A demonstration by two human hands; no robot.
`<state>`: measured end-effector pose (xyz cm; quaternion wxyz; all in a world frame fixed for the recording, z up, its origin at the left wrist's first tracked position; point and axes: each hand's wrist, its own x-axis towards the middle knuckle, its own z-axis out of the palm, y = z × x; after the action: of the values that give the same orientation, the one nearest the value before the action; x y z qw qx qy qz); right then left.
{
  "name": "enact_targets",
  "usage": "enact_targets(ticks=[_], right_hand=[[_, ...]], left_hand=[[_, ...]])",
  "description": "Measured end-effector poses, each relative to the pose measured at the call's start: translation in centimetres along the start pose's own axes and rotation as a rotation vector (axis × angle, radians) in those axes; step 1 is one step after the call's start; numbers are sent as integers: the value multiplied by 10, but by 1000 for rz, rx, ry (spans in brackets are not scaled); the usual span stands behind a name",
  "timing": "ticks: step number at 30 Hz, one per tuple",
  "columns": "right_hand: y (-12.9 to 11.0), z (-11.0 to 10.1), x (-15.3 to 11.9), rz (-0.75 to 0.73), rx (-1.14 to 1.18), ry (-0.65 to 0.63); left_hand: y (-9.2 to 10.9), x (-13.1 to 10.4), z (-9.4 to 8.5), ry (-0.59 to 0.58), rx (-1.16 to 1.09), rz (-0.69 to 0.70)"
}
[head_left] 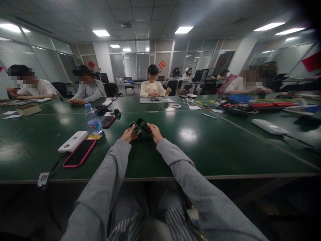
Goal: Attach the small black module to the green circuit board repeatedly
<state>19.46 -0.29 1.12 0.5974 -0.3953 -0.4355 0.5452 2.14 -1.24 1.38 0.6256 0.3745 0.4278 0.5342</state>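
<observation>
Above the green table, near the middle of the view, both of my hands are raised close together. My left hand is closed on a small dark device with a light edge and a greenish lower part. A flat black piece is gripped by the fingers of my right hand. The two pieces are side by side, tilted toward each other; whether they touch is too small to tell.
Left of my hands are a water bottle, a white power bank, a pink-edged phone and a red-edged phone. A white device lies right, near tangled cables. Several people sit around.
</observation>
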Motion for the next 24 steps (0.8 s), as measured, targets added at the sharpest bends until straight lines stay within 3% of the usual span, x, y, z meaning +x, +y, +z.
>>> enact_targets(ticks=[7, 16, 24], right_hand=[[8, -13, 5, -90, -389, 199], [10, -18, 7, -163, -626, 269], [-1, -19, 3, -79, -1148, 237]], left_hand=[[0, -1, 0, -2, 8, 5], [-2, 2, -3, -3, 19, 8], [-3, 4, -5, -18, 7, -5]])
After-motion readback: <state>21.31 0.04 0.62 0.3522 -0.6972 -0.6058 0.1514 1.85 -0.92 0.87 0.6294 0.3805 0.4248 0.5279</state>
